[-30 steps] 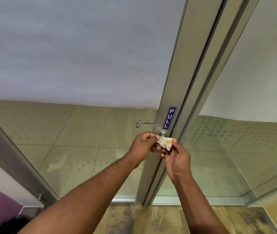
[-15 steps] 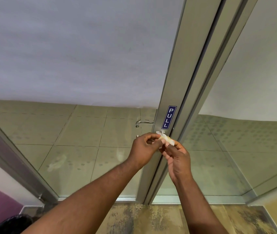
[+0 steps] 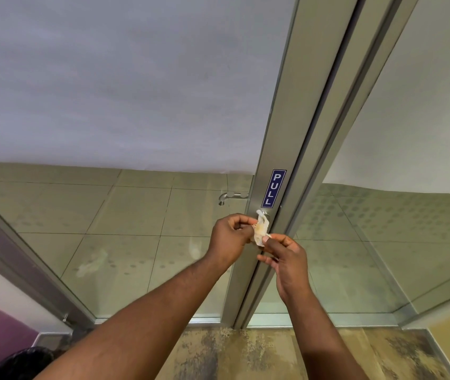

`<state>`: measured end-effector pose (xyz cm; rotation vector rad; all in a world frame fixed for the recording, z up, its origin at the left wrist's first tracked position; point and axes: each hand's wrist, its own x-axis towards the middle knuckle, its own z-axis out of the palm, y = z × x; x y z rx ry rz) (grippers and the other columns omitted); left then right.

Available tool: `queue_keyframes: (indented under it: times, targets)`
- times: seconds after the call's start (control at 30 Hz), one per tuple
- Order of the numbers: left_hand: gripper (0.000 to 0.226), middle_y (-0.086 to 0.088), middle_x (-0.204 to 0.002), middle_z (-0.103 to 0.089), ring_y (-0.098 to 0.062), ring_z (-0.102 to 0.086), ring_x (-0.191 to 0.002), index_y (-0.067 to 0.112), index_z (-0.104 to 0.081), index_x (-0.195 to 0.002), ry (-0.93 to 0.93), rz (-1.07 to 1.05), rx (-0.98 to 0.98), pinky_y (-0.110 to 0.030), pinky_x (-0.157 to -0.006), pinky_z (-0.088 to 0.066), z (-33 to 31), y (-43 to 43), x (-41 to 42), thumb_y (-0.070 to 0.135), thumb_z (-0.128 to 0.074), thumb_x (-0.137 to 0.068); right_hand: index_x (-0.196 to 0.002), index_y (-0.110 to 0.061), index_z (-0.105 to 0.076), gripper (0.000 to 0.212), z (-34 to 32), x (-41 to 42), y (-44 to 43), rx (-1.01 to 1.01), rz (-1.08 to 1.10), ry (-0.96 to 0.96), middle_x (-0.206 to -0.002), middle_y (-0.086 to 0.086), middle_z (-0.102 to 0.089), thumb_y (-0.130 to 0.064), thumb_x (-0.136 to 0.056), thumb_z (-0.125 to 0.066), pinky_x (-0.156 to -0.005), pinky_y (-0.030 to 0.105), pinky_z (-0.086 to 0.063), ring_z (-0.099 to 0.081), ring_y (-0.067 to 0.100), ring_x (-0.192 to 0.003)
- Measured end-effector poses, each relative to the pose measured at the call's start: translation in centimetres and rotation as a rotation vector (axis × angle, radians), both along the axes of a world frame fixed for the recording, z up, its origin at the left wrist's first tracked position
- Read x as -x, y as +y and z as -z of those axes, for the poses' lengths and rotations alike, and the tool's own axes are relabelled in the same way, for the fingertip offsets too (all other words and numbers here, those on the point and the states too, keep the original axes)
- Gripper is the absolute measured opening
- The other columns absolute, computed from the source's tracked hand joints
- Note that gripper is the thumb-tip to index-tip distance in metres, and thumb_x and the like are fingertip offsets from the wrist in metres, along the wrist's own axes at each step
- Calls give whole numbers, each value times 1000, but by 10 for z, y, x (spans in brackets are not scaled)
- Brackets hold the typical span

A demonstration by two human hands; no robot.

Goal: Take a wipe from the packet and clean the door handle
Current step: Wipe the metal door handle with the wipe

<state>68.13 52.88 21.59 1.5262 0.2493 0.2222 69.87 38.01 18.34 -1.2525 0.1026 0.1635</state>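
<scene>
A small crumpled white wipe [image 3: 261,229] with a yellowish stain hangs between my two hands, right in front of the metal door stile. My left hand [image 3: 230,238] pinches its left edge with thumb and fingertips. My right hand [image 3: 287,259] pinches its lower end. Just behind the wipe, the near-side door handle's round base [image 3: 265,213] peeks out under the blue PULL sign [image 3: 274,188]; the rest of that handle is hidden by my hands. The far-side lever handle [image 3: 230,196] shows through the glass. No wipe packet is in view.
The glass door has a frosted upper band and a brushed metal frame [image 3: 295,111]. A second glass panel [image 3: 399,229] stands to the right. A dark bin [image 3: 18,363] sits at the lower left. Worn patterned floor [image 3: 245,352] lies below my arms.
The wipe has been turned from lying flat and sideways to hanging upright. My right hand has dropped slightly and now holds its lower end; both hands stay by the handle.
</scene>
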Motion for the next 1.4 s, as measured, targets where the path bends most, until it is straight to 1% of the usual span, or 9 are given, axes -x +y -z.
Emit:
queue_keyframes:
  times: [0.17, 0.27, 0.4, 0.57, 0.63, 0.87, 1.17, 1.27, 1.4]
  targets:
    - [14, -4, -90, -80, -10, -74, -80, 13, -81, -104, 13, 72, 77, -22, -71, -58, 4, -6, 0, 14, -69, -96, -88, -6, -74, 6, -4, -2, 8, 16, 50, -67, -89, 18, -77, -4, -85, -78, -66, 32, -61, -75, 25, -81]
    - [16, -5, -91, -80, -8, -74, -76, 5, -79, -108, 22, 51, 119, -18, -68, -56, 5, -6, -3, 6, -72, -94, -90, -2, -72, 3, -5, -5, 6, -8, 68, 6, -89, 21, -78, -4, -91, -69, -66, 36, -62, -75, 27, -76]
    - [9, -2, -82, -78, -6, -71, -66, 5, -78, -99, 52, 25, 151, -19, -62, -57, 2, -6, -4, 2, -73, -92, -92, -11, -72, 9, -1, -6, 7, 228, 194, 39, -98, 18, -78, -6, -92, -64, -64, 36, -60, -74, 22, -80]
    - [14, -7, -82, -74, -9, -69, -67, 2, -73, -103, 66, 38, 43, -24, -62, -59, 1, -2, -7, 4, -76, -90, -128, -22, -68, 43, -6, -2, 2, 345, 100, -493, -133, -2, -66, -10, -87, -68, -91, 22, -55, -62, 8, -122]
    - [11, -3, -77, -72, -7, -69, -67, 5, -72, -100, 57, 72, 19, -24, -63, -59, 0, 0, -7, 6, -77, -90, -132, -22, -68, 42, -6, -6, -2, 434, -54, -612, -140, -4, -63, -12, -91, -72, -104, 30, -50, -55, 11, -133]
    - [11, -26, -96, -72, -18, -71, -77, 4, -67, -103, 20, 138, -18, -29, -70, -60, -3, 5, -9, 4, -72, -93, -116, -17, -77, 32, 4, -14, -16, 300, -110, -367, -112, 4, -78, -9, -85, -80, -98, 45, -57, -72, 23, -110]
    - [15, -11, -89, -72, -20, -71, -84, 11, -66, -108, 36, 150, -22, -29, -74, -62, 0, 6, -13, 1, -65, -97, -91, -9, -76, 43, 17, -13, -12, -85, -52, -112, -99, 25, -77, -32, -61, -97, -79, 38, -62, -76, 35, -93]
    - [18, -5, -101, -73, -19, -70, -94, 16, -68, -111, -49, 3, -271, -45, -91, -59, -5, 13, -16, 4, -63, -98, -90, -8, -72, 21, 23, -19, -10, -111, 64, -88, -91, 19, -78, -11, -75, -86, -66, 35, -63, -77, 33, -86]
    - [28, -4, -129, -61, -22, -57, -123, 16, -67, -120, -582, -299, -931, -43, -101, -51, -33, 50, -27, 10, -61, -94, -90, -12, -75, 11, 32, -31, -12, 201, 352, -131, -84, 4, -79, -8, -83, -82, -72, 33, -62, -77, 23, -83]
